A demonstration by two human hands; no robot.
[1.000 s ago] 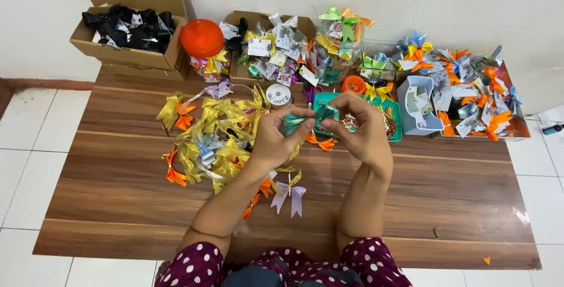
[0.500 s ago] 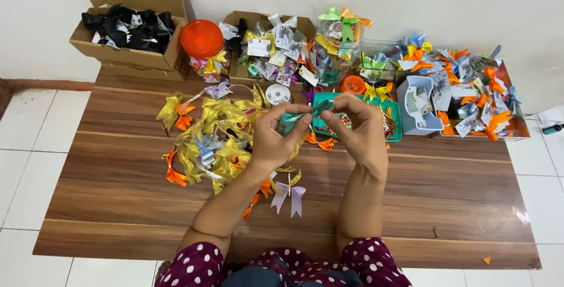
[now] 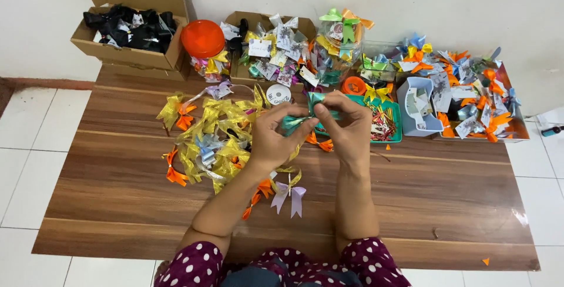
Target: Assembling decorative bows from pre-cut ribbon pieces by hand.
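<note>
Both hands meet above the middle of the counter (image 3: pixel 117 205), toward its far edge. The left hand (image 3: pixel 275 140) and the right hand (image 3: pixel 348 128) each pinch with thumb and fingertips onto one small teal ribbon bow (image 3: pixel 305 113), the fingers curled closed around it. The bow is shiny, metallic green-blue, with short folded loops showing between the fingers; its full shape is partly hidden.

One lilac bow (image 3: pixel 289 193) lies on the counter below the hands. A heap of yellow and orange bows (image 3: pixel 214 137), too tangled to count, sits left of the hands. Along the far edge stand two cardboard boxes: one of black bows (image 3: pixel 129 25) at the far left corner, one of mixed bows (image 3: pixel 276 52). Also there: one orange-lidded jar (image 3: pixel 202 40), one clear jar (image 3: pixel 335 52), one teal tray (image 3: pixel 385 123), one white tape roll (image 3: pixel 278 94).
</note>
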